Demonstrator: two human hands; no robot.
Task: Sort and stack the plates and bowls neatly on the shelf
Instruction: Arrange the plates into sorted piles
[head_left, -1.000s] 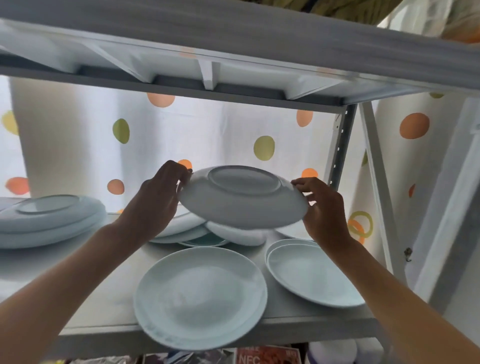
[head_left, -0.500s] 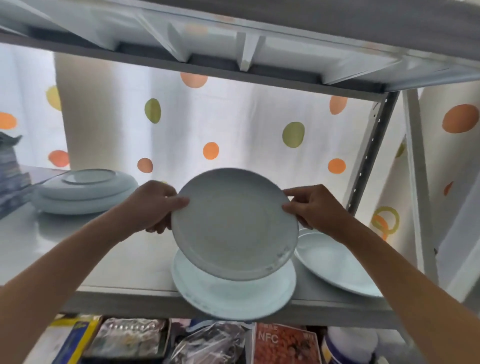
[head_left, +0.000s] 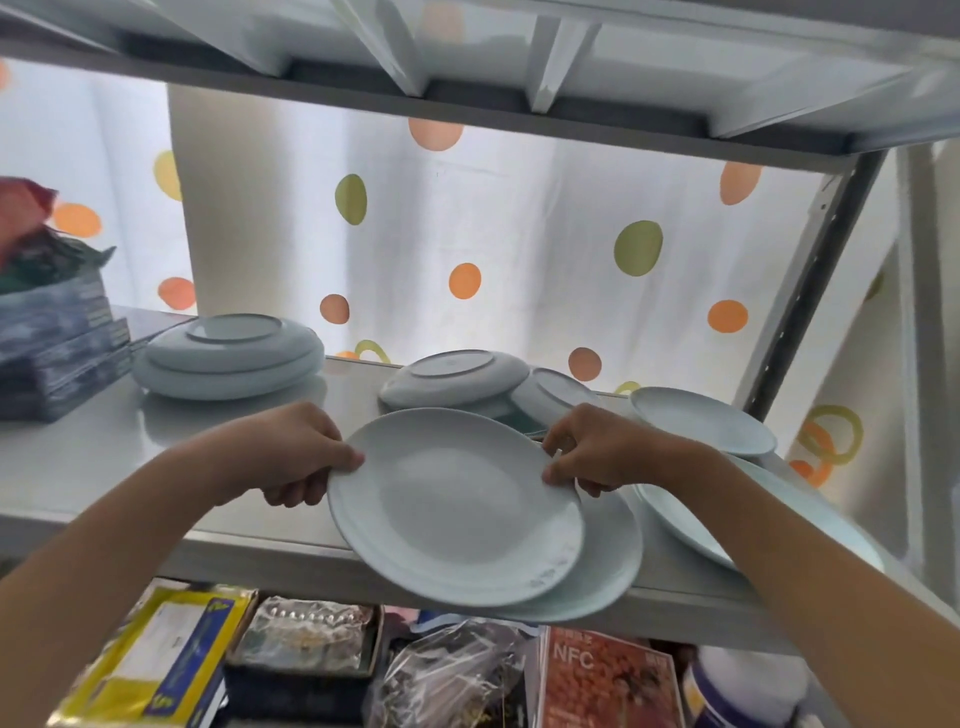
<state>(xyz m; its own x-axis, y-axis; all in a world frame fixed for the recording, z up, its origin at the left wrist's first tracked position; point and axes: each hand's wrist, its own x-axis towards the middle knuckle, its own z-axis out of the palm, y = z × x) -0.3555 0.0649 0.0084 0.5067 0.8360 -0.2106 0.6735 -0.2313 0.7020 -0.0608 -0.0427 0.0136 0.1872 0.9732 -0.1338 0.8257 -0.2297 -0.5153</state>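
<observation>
Both hands grip 1 white plate (head_left: 457, 506) face-up by opposite rim edges: left hand (head_left: 291, 457) pinching the left rim, right hand (head_left: 602, 449) the right rim. Directly under the grip, offset slightly right and toward the shelf (head_left: 104, 457) front edge, lies a second plate (head_left: 608, 566), overhanging it. The held plate is tilted, near edge lower. Likely next: lower and shift slightly right to centre on it. Upturned plates (head_left: 452, 376) sit beyond the grip.

Bare grey metal shelf (head_left: 78, 467) lies open to my left between the upturned pale plate stack (head_left: 228, 358) and me, while overturned white plates (head_left: 452, 379) crowd the back right.
</observation>
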